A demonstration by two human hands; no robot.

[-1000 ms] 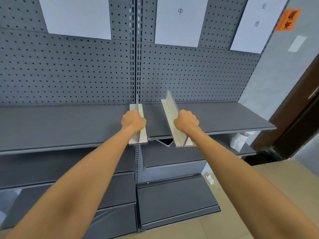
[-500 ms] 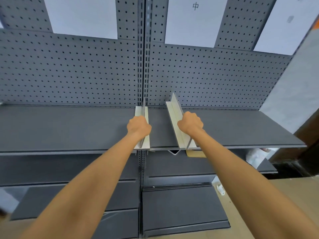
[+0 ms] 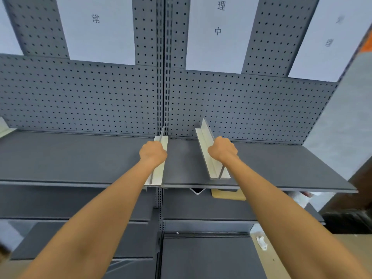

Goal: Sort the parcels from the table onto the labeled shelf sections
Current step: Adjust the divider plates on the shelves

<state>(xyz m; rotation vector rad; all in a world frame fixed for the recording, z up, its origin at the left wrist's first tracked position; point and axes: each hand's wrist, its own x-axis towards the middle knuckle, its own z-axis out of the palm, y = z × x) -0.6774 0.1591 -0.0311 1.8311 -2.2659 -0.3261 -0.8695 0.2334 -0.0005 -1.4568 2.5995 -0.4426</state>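
Observation:
Two pale T-shaped shelf dividers stand on the dark grey top shelf point(image 3: 80, 158). My left hand point(image 3: 153, 153) grips the left divider point(image 3: 161, 141), which sits at the seam between the two shelf bays. My right hand point(image 3: 222, 150) grips the right divider point(image 3: 204, 135), which lies slightly askew with its far end leaning left. White paper labels point(image 3: 96, 29) with printed characters hang on the pegboard above the shelf sections. No parcels are in view.
Lower grey shelves point(image 3: 201, 256) step outward below. A tan flat object point(image 3: 228, 194) and a white bag point(image 3: 314, 200) show under the top shelf at right. Another divider end point(image 3: 5, 127) shows at far left. A grey wall point(image 3: 342, 127) bounds the right.
The view has tilted up and shifted, showing more of the labels. Both hands keep their grip on the dividers; the right divider sits a little further back on the shelf.

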